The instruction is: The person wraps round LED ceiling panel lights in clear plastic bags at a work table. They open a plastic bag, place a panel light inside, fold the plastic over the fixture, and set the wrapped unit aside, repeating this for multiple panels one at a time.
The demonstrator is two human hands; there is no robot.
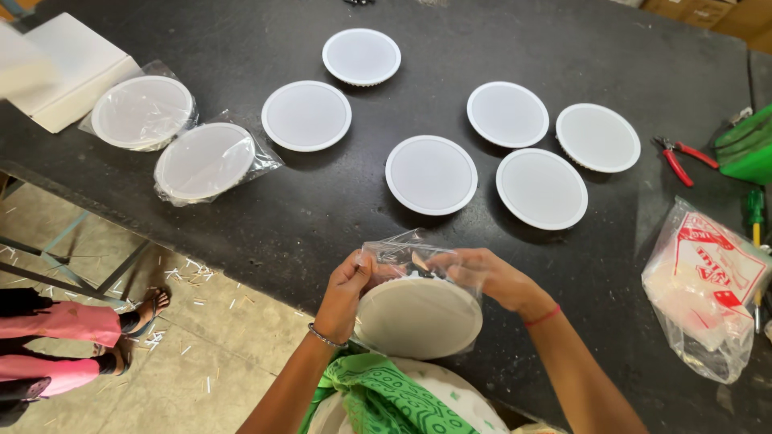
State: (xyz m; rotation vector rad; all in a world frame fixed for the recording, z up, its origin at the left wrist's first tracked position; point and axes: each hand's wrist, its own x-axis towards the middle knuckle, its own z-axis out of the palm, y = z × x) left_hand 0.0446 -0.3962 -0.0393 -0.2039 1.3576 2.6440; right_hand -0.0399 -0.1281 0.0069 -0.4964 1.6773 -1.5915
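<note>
Clear plastic bag [402, 251] w/ round white disc [418, 317] half inside, held at black table's [322, 217] near edge. Left hand [346, 289] pinches bag's mouth; right hand [482, 273] grips other side. Six bare white discs [431, 174] lie beyond.

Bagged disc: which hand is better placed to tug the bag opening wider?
Right, probably. The right hand pinches the clear bag at its opening; the left hand grips the bag's edge beside the disc, steadying it.

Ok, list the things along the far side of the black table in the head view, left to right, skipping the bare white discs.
White box → two bagged discs → red-handled pliers → green tool bag.
</note>
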